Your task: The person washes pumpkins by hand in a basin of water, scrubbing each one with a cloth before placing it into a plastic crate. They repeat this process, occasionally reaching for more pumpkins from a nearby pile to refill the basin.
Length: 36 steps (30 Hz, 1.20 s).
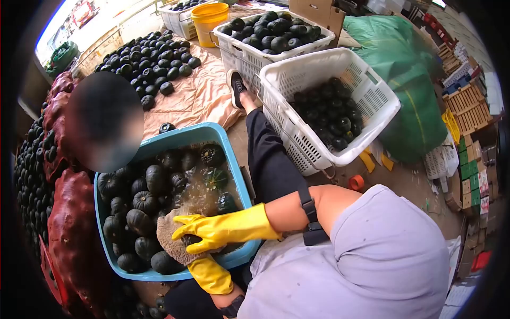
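My right hand (210, 231), in a yellow rubber glove, curves its spread fingers over a dark green squash (191, 240) that shows between thumb and fingers. A brown cloth (171, 236) lies against the squash and partly wraps it. Below, my left hand (208, 274), gloved the same way, reaches up under the cloth; its fingers are hidden there. Both hands are over the near edge of a blue tub (228, 151) of murky water. Several dark green squashes (139, 220) float or lie in the tub, and water looks stirred up beside the cloth.
White crates (380, 101) (234, 53) of squashes stand beyond my outstretched leg. More squashes (154, 58) lie on a pinkish sheet (199, 87). Red mesh sacks (77, 223) line the left, near a blurred patch. A yellow bucket (210, 24) and green sack (396, 85) stand behind.
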Available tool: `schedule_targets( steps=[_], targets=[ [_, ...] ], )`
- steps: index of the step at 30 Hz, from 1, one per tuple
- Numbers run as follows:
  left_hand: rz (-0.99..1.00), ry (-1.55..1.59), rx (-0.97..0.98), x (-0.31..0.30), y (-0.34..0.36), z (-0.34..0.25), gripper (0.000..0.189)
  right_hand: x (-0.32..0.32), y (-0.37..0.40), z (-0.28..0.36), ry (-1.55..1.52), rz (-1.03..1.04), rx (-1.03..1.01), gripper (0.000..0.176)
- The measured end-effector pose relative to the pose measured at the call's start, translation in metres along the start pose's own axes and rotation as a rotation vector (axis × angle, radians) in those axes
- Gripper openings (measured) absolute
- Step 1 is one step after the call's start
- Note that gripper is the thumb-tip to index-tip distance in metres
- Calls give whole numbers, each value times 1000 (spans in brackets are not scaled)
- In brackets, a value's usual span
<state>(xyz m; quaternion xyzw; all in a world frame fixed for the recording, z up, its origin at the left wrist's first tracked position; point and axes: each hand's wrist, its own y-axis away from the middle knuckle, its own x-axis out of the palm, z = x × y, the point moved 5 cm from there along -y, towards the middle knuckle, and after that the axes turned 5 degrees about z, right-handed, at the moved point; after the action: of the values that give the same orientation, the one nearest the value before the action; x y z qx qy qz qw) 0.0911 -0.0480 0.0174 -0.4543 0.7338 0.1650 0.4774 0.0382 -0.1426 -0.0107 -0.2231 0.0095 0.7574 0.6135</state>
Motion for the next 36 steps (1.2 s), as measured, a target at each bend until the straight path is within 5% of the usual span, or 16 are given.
schedule_targets(
  steps=[3,5,10,13,14,16,18,19,21,22,26,29,30,33,34,36],
  targets=[
    [-29,-96,-252,0,25,-46,58,-13,-11,-25,243,-616,63,36],
    [-154,27,79,18,29,-39,57,-20,-24,-50,-123,-674,418,33],
    [27,-157,146,30,32,-18,64,14,7,26,-53,-69,-215,37],
    [-87,-196,174,24,32,-27,58,-19,-16,-27,338,-745,187,44],
    [-120,701,-187,26,33,-12,53,-9,-20,-29,251,-593,44,41],
    [87,1783,-74,47,31,15,47,-6,-6,20,-116,-184,-173,34],
    [13,2259,-324,61,31,30,45,-18,-12,1,152,-139,-260,38],
    [-187,2280,-497,67,27,30,43,-13,-20,-9,289,-127,-319,41],
    [-78,2231,-344,80,17,49,41,8,-27,18,370,-98,262,48],
    [-22,2239,-336,77,16,49,41,23,-32,9,88,-511,285,46],
    [167,2268,-350,65,34,42,39,5,-11,36,-257,-83,286,51],
    [-79,2471,-249,75,37,50,37,19,-10,-3,-773,-492,212,53],
    [-194,1508,-286,37,38,19,37,16,-7,-4,-623,-520,209,48],
    [-349,1878,-697,26,39,14,36,-9,-10,11,330,7,9,59],
    [-273,1200,-354,6,34,23,46,-12,-6,19,368,86,77,67],
    [-239,856,-170,12,46,37,53,-22,-5,39,328,290,267,67]
  ],
)
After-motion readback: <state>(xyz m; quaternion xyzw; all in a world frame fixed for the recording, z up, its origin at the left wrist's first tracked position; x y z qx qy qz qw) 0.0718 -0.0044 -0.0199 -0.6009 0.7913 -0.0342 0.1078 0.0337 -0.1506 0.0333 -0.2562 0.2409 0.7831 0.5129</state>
